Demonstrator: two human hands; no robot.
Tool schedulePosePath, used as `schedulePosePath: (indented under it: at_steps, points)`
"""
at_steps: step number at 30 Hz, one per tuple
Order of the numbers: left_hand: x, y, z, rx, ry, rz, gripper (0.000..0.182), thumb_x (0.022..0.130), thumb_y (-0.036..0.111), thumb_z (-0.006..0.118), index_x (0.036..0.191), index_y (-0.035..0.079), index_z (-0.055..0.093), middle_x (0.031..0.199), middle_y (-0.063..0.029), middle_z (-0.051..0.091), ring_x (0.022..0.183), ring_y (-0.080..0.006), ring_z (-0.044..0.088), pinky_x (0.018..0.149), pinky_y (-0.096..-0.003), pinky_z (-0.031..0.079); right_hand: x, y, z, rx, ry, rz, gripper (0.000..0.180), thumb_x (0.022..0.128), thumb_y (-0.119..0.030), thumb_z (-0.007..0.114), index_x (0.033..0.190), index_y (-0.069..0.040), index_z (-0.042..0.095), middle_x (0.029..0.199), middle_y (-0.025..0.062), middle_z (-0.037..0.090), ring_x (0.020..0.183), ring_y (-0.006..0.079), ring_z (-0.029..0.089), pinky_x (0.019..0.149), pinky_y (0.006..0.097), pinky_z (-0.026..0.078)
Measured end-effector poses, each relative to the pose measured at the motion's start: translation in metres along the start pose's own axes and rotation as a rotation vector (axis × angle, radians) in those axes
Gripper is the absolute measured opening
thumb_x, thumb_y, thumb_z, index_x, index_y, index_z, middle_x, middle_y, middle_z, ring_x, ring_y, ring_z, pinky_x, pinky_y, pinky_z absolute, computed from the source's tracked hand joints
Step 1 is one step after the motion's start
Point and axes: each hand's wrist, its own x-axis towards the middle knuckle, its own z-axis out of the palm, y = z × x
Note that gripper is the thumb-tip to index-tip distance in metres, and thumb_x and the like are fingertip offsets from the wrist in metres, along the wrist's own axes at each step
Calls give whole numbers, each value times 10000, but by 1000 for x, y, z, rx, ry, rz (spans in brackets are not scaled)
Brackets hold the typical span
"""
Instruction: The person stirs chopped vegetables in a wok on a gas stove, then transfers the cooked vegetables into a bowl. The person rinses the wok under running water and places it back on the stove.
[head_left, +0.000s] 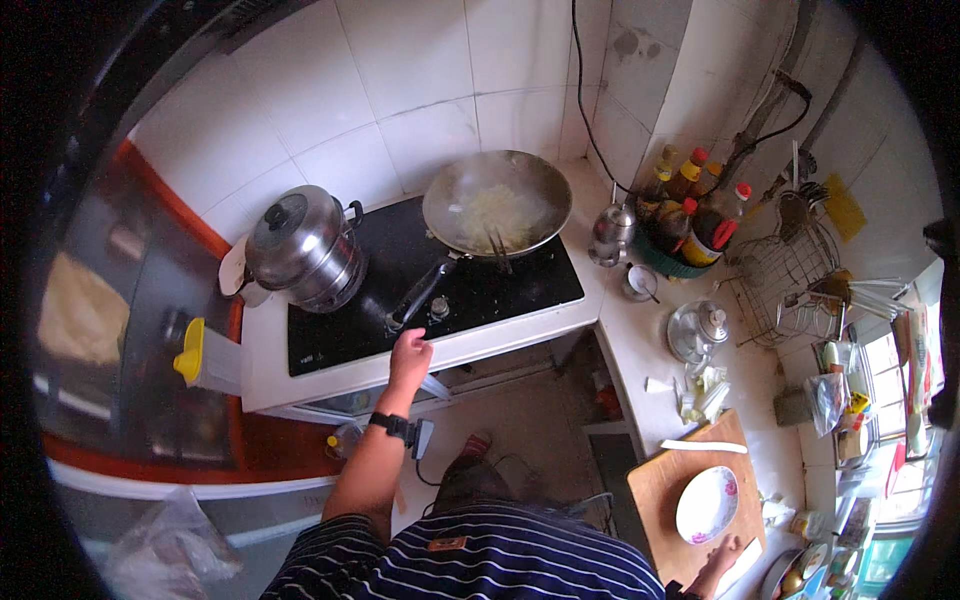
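Note:
My left hand (410, 360), fingers curled, is by the front edge of the black cooktop (330, 337), just below the tip of the black wok handle (420, 294). Whether it touches the handle is hard to tell. Steam rises from the wok (551, 202), which holds pale yellowish food (495, 210). A pair of chopsticks (495, 241) leans inside it. At the lower right, my right hand (724, 556) has its fingers apart beside the near rim of a white flower-patterned plate (705, 504). The plate rests on a wooden cutting board (652, 487).
A lidded steel pot (300, 240) stands on the cooktop's left. Sauce bottles (705, 232) fill a green basket (664, 259) at the back right. Along the right counter are a steel oil pot (611, 232), a glass jar (694, 337), vegetable pieces (703, 397) and a wire rack (787, 262).

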Motion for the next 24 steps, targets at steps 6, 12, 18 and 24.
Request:
schedulePosePath:
  at_steps: [6,12,18,24]
  points:
    - [74,-19,35,303,-2,378,423,715,65,704,1115,30,571,1082,-217,573,1040,-408,544,916,-484,452,-104,-117,49,211,-263,-88,270,948,-219,562,1178,-77,565,771,-8,505,529,74,440,450,215,372]
    - [98,-23,31,66,-266,356,199,767,51,649,952,35,579,984,-201,576,972,-407,565,837,-461,471,-212,-245,189,-7,-618,-419,223,933,-114,543,1136,-40,599,780,28,577,596,78,502,513,223,420]
    - [116,-11,15,70,-479,278,287,776,103,639,1053,41,600,991,-202,569,999,-388,560,827,-424,473,-300,-311,320,-244,-907,-847,342,858,-35,635,1195,-35,576,717,46,574,639,130,533,618,275,470]
    - [120,-1,-1,-45,-549,215,325,880,120,514,1199,76,555,1019,-174,554,987,-337,563,854,-383,452,-364,-344,394,-287,-1124,-905,607,818,18,640,1385,-98,454,846,47,581,671,97,526,626,256,483]
